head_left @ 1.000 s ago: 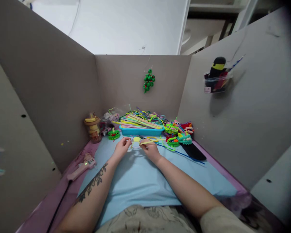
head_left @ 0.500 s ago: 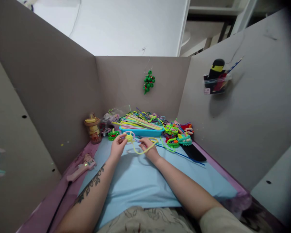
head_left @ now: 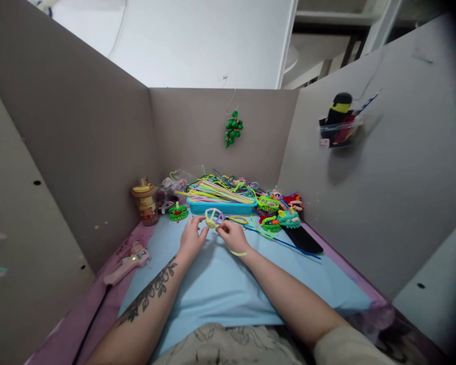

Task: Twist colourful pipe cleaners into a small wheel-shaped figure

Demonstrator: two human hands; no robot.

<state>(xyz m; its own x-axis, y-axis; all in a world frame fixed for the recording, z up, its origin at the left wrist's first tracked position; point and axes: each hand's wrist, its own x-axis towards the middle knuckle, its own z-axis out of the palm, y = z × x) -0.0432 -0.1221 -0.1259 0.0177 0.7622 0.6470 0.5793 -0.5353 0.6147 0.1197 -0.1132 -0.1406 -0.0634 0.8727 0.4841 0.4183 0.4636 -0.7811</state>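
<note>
Between my hands, over the blue cloth, is a small round cage of bent pipe cleaners (head_left: 214,218), pale yellow and purple with a dense yellow base. My right hand (head_left: 233,237) pinches it at its lower right edge. A loose yellow strand (head_left: 238,253) shows below that hand by the wrist; its middle is hidden behind the hand. My left hand (head_left: 193,235) is at the left side of the cage, thumb and fingers apart, the fingertips close to it. Whether they touch it I cannot tell.
Behind the hands is a blue tray (head_left: 222,208) heaped with pipe cleaners. Fuzzy figures (head_left: 289,219) and a black strip (head_left: 303,238) lie at right. On the left are a pink glue gun (head_left: 127,266) with its cord and a lidded cup (head_left: 146,204). Grey panels enclose three sides.
The cage has moved slightly right and down and has turned, its yellow base now lower. My right hand has closed on its edge, while my left hand's fingers have come apart from it.
</note>
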